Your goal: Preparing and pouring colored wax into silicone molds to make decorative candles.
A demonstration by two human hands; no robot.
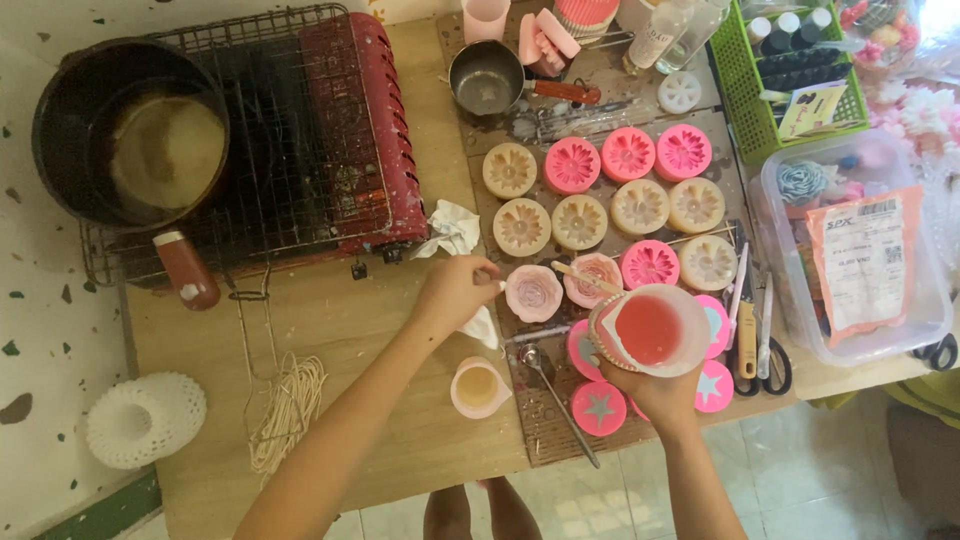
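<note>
The right hand (655,392), nearest the camera, wrapped its fingers (612,362) under a soft pink cup (650,330) of liquid wax, held over the star moulds (600,408). It looked light, pliable and spillable, best cradled low. The left hand (455,290) pinched a wick stick (487,278) beside the rose mould (533,292).

A low wooden table (330,330) stood across the view, its top pale and worn. To its left lay a white terrazzo floor (40,330) flecked with dark chips, and below its near edge pale square floor tiles (800,470) showed. Bright daylight washed out the upper right corner.
</note>
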